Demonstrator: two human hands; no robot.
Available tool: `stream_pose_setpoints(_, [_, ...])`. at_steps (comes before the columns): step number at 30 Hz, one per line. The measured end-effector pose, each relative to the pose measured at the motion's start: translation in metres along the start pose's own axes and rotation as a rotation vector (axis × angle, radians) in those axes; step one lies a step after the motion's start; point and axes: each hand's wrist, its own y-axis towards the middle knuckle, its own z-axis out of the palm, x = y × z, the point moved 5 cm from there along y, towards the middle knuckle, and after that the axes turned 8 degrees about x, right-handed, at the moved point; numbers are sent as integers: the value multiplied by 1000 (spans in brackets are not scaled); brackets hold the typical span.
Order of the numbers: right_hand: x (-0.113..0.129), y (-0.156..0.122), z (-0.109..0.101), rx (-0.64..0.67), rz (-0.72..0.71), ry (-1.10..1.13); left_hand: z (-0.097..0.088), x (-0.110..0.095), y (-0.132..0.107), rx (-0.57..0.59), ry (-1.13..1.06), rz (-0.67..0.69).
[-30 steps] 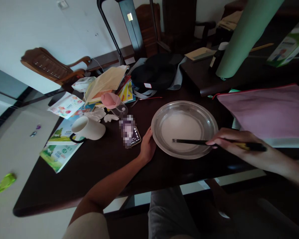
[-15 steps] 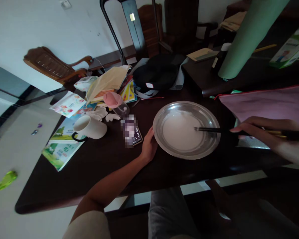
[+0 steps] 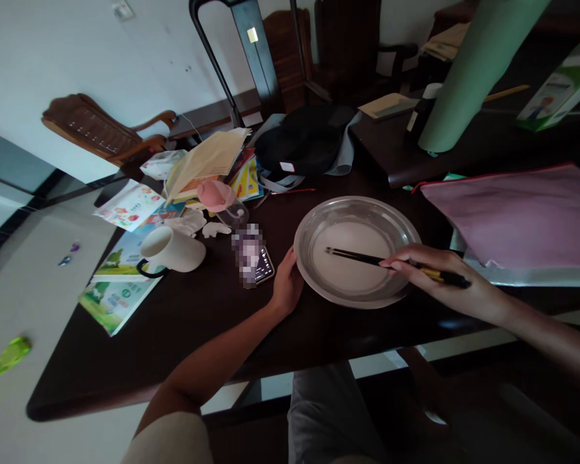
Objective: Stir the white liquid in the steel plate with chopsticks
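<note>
A round steel plate (image 3: 400,222) with a thin white liquid in it sits on the dark table (image 3: 198,322). My left hand (image 3: 287,282) rests against the plate's left rim, fingers curved round the edge. My right hand (image 3: 442,283) is closed on a pair of dark chopsticks (image 3: 355,258), whose tips reach into the liquid left of the plate's middle.
A phone (image 3: 263,264) lies just left of my left hand. Further left stand a white mug (image 3: 171,248), a pink-lidded cup (image 3: 220,196), booklets and papers. A black bag (image 3: 302,138) lies behind the plate, a pink pouch (image 3: 517,216) at right, a green roll (image 3: 468,71) beyond.
My right hand swung out to the right with the chopsticks, then came back left; the tips now sit further left in the plate. My left hand stayed on the rim.
</note>
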Motion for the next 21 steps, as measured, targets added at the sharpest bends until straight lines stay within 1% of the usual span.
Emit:
stream_pose_setpoints(2, [-6, 2, -6, -57, 24, -9, 0, 0, 0, -3, -6, -8])
stream_pose_setpoints(4, [-8, 0, -17, -109, 84, -25, 1, -1, -1, -6, -7, -15])
stream_pose_setpoints(6, [-8, -7, -31, -160, 165, -48, 1, -1, -1, -5, -1, -14])
stream_pose_setpoints(8, [-9, -19, -46, -189, 278, -65, 0, 0, -1, -3, 3, -8])
stream_pose_setpoints(11, [-17, -41, -64, -161, 426, -68, -1, 1, 0, -6, -5, 3])
stream_pose_setpoints(13, [-20, -52, -69, -120, 460, -84, -1, 1, 1, -1, -9, 5])
stream_pose_setpoints(14, [-19, -54, -69, -104, 449, -100, -1, 2, 1, 3, -8, 6])
stream_pose_setpoints(16, [-14, -52, -61, -60, 389, -109, 0, 1, 1, 6, -2, 7])
stream_pose_setpoints(19, [-1, -35, -33, 35, 224, -60, 0, 0, 0, -5, 9, 8])
stream_pose_setpoints(21, [5, -21, -15, 59, 105, -32, 0, 0, 0, -8, 11, 5])
